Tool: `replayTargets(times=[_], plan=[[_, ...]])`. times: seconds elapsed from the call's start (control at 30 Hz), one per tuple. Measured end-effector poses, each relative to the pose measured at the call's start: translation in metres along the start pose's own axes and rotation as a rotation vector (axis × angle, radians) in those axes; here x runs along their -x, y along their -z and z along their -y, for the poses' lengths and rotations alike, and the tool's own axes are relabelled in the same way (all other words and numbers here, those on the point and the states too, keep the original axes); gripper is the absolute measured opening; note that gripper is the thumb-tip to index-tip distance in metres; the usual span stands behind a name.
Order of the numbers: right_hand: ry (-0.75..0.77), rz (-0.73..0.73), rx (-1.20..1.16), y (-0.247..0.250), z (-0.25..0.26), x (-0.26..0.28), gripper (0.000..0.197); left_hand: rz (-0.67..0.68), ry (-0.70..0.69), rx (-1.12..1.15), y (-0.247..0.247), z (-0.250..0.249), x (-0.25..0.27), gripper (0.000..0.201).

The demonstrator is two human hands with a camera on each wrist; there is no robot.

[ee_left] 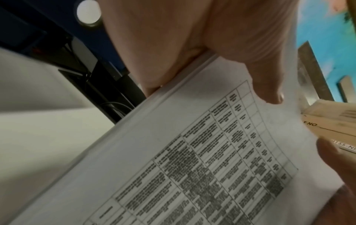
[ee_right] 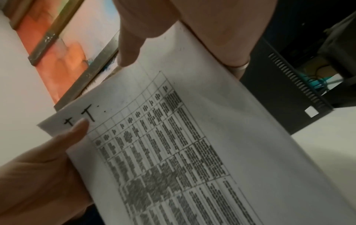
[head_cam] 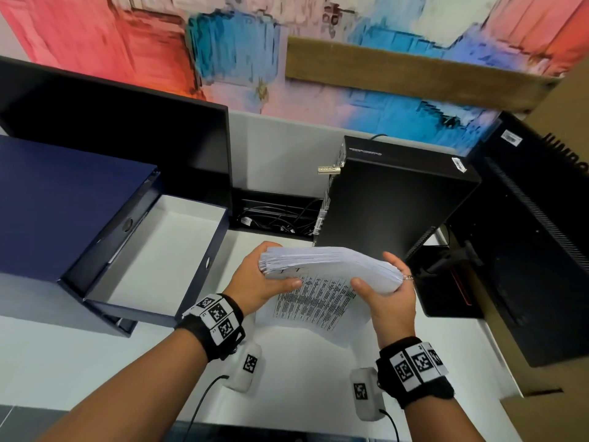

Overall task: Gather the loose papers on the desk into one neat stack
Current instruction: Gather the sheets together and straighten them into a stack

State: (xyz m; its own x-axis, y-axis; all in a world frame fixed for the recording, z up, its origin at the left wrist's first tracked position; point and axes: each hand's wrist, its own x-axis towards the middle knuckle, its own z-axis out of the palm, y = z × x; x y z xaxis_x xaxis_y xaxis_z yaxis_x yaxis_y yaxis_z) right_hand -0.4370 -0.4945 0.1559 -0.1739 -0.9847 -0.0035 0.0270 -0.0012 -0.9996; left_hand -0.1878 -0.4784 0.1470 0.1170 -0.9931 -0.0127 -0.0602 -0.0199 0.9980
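Head view: A thick stack of white printed papers [head_cam: 322, 275] is held on edge above the white desk surface [head_cam: 95, 362], with its lower edge at or near the desk; contact cannot be confirmed. The facing sheet carries a printed table. The left hand [head_cam: 258, 282] grips the stack's left end, thumb on the facing sheet and fingers curled behind. The right hand [head_cam: 387, 293] grips the right end in the same manner, thumb in front, fingers wrapped over the top edge. Both wrists wear black bands with square coded markers. An open dark blue box file [head_cam: 105, 231] with a white interior lies to the left of the hands. A black computer tower [head_cam: 392, 199] stands behind the stack, and a black monitor [head_cam: 526, 237] stands to the right.

Left wrist view: The left hand [ee_left: 202, 45] clamps the stack [ee_left: 173, 159] at its edge, with the thumb [ee_left: 269, 91] pressed on the tabled sheet. Part of the right hand's thumb shows at the right edge. A beige printed form [ee_left: 335, 121] shows behind the white sheet.

Right wrist view: The right hand [ee_right: 192, 22] closes over the stack [ee_right: 212, 137] edge, a ring visible on one finger. The left hand [ee_right: 38, 175] holds the opposite edge, thumb lying on the sheet beside handwritten marks.
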Motion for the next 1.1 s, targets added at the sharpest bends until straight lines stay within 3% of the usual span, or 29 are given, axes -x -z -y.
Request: replayTargets(times=[0.2, 0.33, 0.43, 0.53, 0.63, 0.77, 0.9, 0.93, 1.0, 1.1], plan=[[-0.022, -0.001, -0.024, 0.003, -0.002, -0.005, 0.073, 0.036, 0.005, 0.05, -0.002, -0.004, 0.0, 0.061], [-0.055, 0.039, -0.054, -0.001, 0.0, -0.002, 0.04, 0.044, 0.01, 0.025, -0.006, -0.003, 0.001, 0.062], [-0.073, 0.042, -0.078, -0.002, 0.004, 0.0, 0.024, 0.001, 0.014, 0.028, -0.004, 0.001, 0.001, 0.048], [-0.061, 0.043, -0.048, -0.001, 0.007, -0.002, 0.021, -0.012, -0.042, -0.133, -0.005, -0.001, 0.002, 0.023], [-0.007, 0.01, 0.025, 0.001, 0.013, -0.007, 0.022, -0.049, -0.092, -0.157, -0.011, -0.014, 0.002, 0.016], [0.159, -0.101, 0.486, 0.008, 0.03, -0.021, 0.038, -0.103, -0.287, -0.52, -0.014, -0.042, -0.006, 0.018], [0.568, 0.092, 0.993, -0.007, 0.056, -0.026, 0.077, -0.069, -0.429, -0.81, -0.026, -0.082, -0.005, 0.022], [0.634, 0.187, 1.03, -0.014, 0.061, -0.027, 0.073, -0.041, -0.453, -0.847, -0.029, -0.088, -0.004, 0.019], [0.665, 0.356, 1.016, -0.022, 0.067, -0.028, 0.041, -0.002, -0.49, -0.883, -0.033, -0.093, -0.004, 0.014], [0.624, 0.406, 0.958, -0.017, 0.067, -0.027, 0.007, 0.048, -0.4, -0.852, -0.026, -0.085, -0.009, 0.012]])
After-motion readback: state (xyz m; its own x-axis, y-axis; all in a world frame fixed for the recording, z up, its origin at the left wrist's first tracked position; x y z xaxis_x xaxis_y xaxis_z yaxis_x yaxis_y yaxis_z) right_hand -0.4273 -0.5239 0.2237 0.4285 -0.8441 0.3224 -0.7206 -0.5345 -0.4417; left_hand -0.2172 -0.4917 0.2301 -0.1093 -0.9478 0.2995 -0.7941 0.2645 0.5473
